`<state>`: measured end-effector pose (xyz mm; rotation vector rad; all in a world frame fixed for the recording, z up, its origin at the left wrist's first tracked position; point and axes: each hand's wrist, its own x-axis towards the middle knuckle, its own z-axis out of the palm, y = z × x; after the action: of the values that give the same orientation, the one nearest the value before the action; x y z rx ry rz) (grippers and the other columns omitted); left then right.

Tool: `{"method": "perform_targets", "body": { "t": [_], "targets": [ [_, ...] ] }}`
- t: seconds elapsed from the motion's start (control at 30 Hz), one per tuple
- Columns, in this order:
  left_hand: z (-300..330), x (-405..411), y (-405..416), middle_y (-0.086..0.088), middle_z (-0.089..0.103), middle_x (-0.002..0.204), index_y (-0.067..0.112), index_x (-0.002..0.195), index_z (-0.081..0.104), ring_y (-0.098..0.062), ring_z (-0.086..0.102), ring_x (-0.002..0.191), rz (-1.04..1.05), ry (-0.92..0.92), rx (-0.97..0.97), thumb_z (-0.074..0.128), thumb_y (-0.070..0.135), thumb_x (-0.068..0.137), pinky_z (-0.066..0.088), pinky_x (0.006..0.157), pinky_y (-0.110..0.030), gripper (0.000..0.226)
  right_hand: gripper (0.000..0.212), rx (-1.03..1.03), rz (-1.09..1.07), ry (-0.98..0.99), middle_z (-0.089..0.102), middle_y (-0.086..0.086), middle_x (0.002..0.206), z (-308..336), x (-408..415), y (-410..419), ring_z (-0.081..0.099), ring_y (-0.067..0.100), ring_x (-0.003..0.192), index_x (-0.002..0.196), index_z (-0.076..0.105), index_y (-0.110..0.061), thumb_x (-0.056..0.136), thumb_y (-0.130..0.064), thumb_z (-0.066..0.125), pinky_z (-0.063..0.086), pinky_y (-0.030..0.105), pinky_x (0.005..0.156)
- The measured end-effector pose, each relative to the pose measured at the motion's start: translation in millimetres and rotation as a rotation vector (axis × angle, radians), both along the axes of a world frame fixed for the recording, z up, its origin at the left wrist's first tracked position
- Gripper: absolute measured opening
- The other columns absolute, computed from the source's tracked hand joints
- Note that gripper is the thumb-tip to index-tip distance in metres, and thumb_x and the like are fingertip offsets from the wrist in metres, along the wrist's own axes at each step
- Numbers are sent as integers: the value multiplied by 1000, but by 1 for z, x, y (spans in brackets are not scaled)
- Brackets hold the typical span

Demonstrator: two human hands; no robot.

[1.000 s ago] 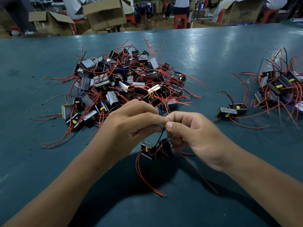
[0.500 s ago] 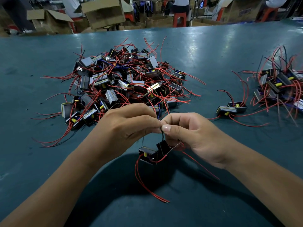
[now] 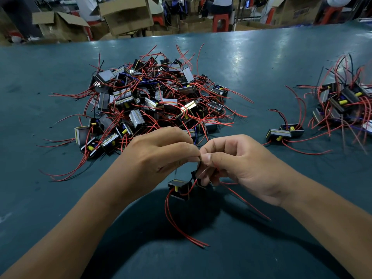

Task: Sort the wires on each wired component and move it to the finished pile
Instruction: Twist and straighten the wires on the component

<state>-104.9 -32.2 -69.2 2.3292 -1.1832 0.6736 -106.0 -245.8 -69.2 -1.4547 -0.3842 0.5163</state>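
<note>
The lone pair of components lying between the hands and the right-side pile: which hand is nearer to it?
Right. The right hand lies just left of the pair of components; the left hand is farther left, beyond the right hand.

My fingertips have closed tighter together on the black wire (image 3: 199,160), and the wired component (image 3: 179,189) hanging below has swung slightly left.

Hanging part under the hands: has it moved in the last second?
Yes, slightly. The part, hanging on wires pinched by the left hand and right hand, sank toward the person, away from the big pile.
</note>
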Motion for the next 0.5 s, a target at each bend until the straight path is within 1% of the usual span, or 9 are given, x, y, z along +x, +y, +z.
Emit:
{"method": "perform_targets", "body": {
  "t": [0.17, 0.37, 0.43, 0.5],
  "targets": [
    [2, -1, 0, -9, 66, 94, 5, 97, 77, -25, 63, 79, 8, -6, 10, 66, 11, 95, 50, 64, -38, 12, 12, 12, 14, 23, 71, 11, 75, 0, 0, -2, 66, 17, 63, 85, 65, -6, 93, 1, 57, 47, 20, 55],
    [4, -2, -1, -9, 67, 94, 5, 96, 77, -23, 63, 81, 24, -19, 14, 65, 11, 95, 49, 66, -34, 13, 6, -15, 29, 40, 70, 6, 73, 2, 0, -2, 64, 14, 63, 85, 65, -9, 89, -12, 61, 46, 21, 59],
    [4, -2, -2, -8, 67, 94, 6, 95, 77, -23, 64, 81, 22, -8, 15, 65, 11, 95, 49, 67, -35, 13, 7, -30, 38, 40, 69, 5, 72, 2, 0, -3, 63, 13, 62, 85, 64, -10, 91, -10, 60, 47, 20, 60],
    [4, -3, -2, -9, 66, 95, 6, 96, 76, -24, 63, 82, 17, 9, 21, 65, 12, 96, 49, 66, -37, 13, 11, -57, 33, 4, 68, 4, 70, 3, -1, -3, 62, 12, 60, 85, 63, -8, 94, -4, 57, 46, 17, 56]
  ]
}}
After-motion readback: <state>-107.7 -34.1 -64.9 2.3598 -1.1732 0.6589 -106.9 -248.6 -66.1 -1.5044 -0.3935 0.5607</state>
